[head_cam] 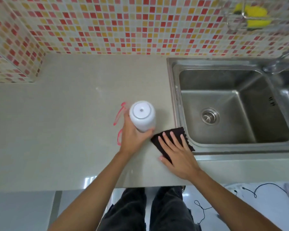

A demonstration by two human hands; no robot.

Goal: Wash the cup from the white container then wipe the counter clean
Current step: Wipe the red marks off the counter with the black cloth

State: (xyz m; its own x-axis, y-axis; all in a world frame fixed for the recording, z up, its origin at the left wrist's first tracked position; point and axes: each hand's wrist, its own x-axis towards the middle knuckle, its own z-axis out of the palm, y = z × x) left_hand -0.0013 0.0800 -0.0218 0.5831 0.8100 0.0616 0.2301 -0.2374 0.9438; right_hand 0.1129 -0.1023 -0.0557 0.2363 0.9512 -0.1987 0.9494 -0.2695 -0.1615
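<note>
A white cup point(142, 115) stands upside down on the beige counter point(65, 122), its base facing up. My left hand point(133, 135) grips its side from the near left. A dark cloth point(172, 135) lies flat on the counter just right of the cup, near the sink's corner. My right hand point(177, 152) rests on the cloth with straight, spread fingers. Red marker lines point(119, 121) curve on the counter left of the cup, partly hidden behind my left hand.
A steel sink point(232, 105) fills the right side, with its drain in the middle and a tap point(277, 62) at the back right. A wire rack with yellow sponges point(252, 14) hangs on the mosaic tile wall. The counter's front edge runs just below my forearms.
</note>
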